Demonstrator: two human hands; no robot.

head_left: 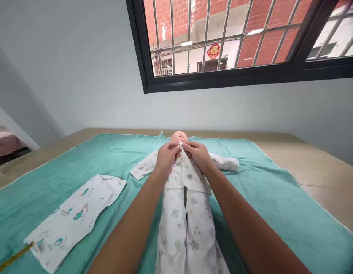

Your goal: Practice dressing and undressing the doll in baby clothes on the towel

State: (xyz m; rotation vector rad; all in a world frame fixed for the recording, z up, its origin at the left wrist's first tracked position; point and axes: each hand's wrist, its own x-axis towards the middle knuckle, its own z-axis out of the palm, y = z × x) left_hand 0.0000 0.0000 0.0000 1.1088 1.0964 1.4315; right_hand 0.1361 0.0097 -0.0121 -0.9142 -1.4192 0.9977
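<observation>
A baby doll (pixel 180 136) lies on its back, its head pointing toward the wall. It wears a white printed baby shirt (pixel 190 176) with the sleeves spread to both sides, and white printed pants (pixel 173 220) below. At the neckline, my left hand (pixel 167 156) pinches one front edge of the shirt. Close beside it, my right hand (pixel 198 154) pinches the other edge at the collar. The fingers of both hands are closed just below the doll's chin. Exactly what lies between the fingertips is partly hidden.
A teal cloth (pixel 113 156) covers most of the wooden tabletop (pixel 316 175). To the left lies a folded white printed garment (pixel 76 213), with a yellowish strip (pixel 13 260) at its lower corner. A barred window (pixel 222 42) is set in the wall behind.
</observation>
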